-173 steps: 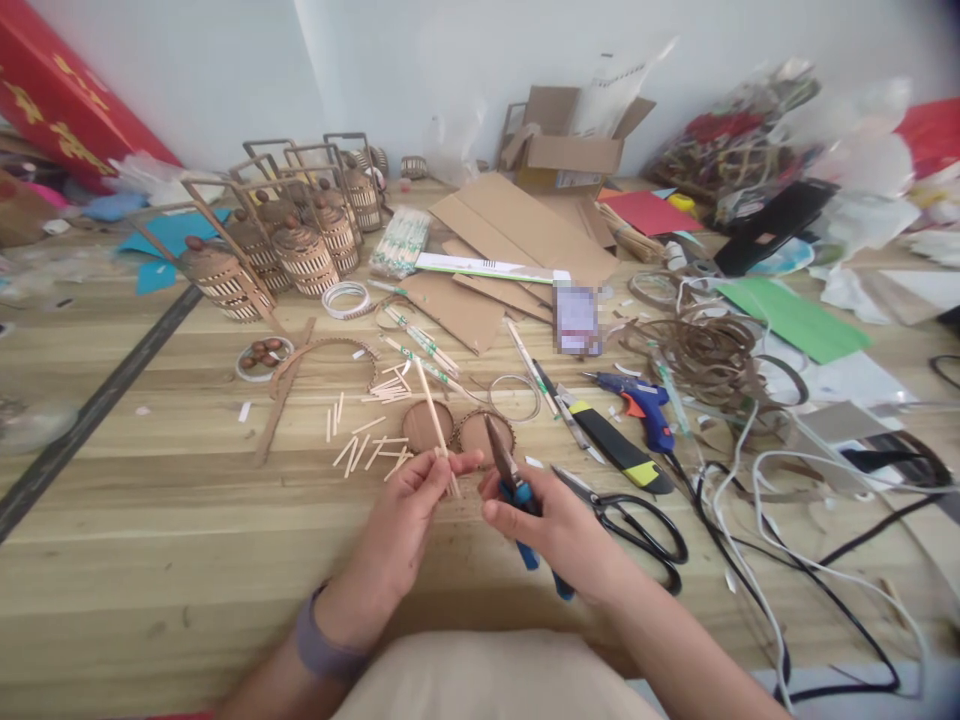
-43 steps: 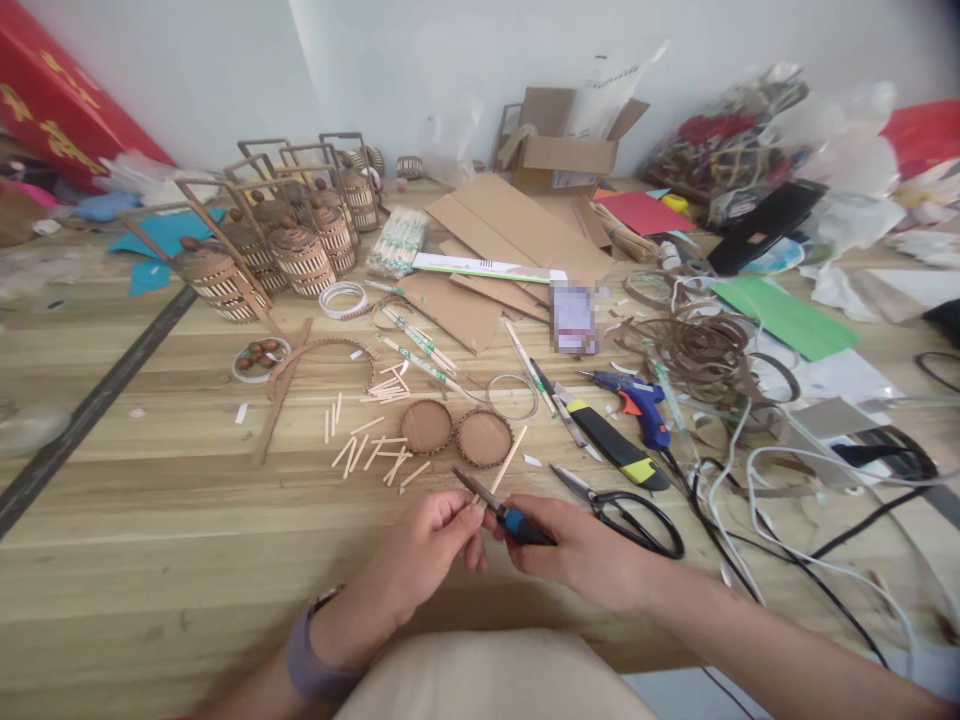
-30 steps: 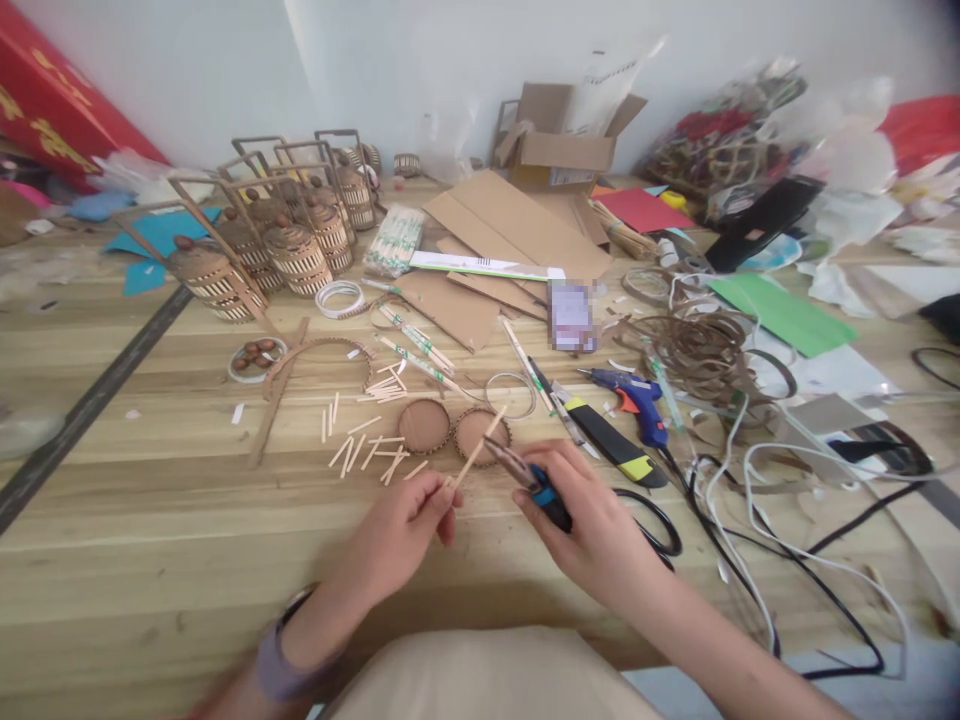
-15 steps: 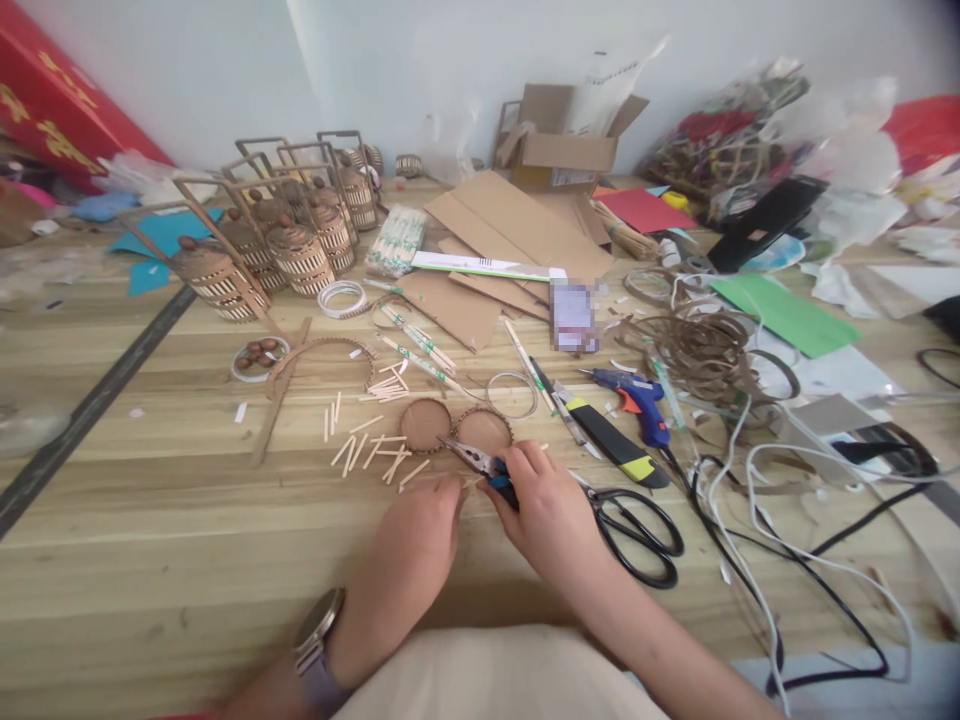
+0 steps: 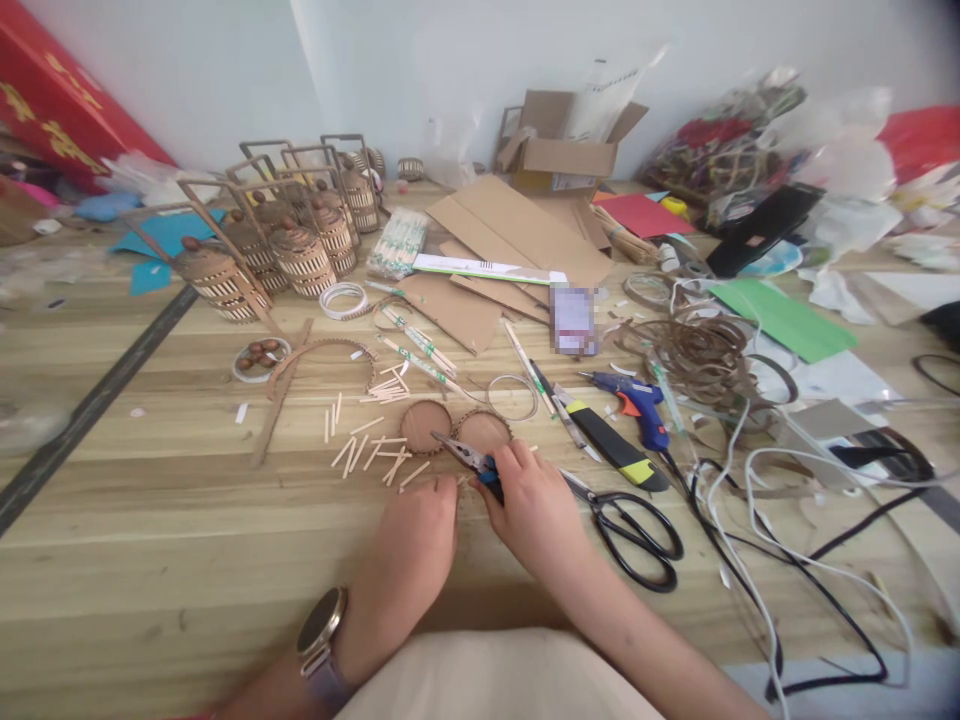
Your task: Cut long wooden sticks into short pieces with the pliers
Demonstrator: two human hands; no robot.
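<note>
My right hand [image 5: 532,500] is closed around the handles of a pair of pliers [image 5: 466,458], whose jaws point up and left over two round cardboard discs. The left disc [image 5: 425,427] and the right disc [image 5: 484,430] lie side by side, each with a toothed brown rim. Just left of the pliers, my left hand [image 5: 421,525] is curled with its back toward me. Its fingertips are hidden, though a bit of pale stick seems to show beside them. Short cut wooden sticks [image 5: 386,450] are scattered in front of the left hand.
Scissors [image 5: 637,535], a utility knife [image 5: 615,440] and a blue glue gun [image 5: 634,400] lie to the right, with tangled cables [image 5: 787,540]. Small woven lanterns [image 5: 300,260] stand at back left. A dish of brown beads [image 5: 261,357] and cardboard sheets [image 5: 517,230] lie farther back.
The pliers' tip has shifted slightly left and up, onto the left disc, and my right hand has moved a little left with it. My left hand has hardly moved.
</note>
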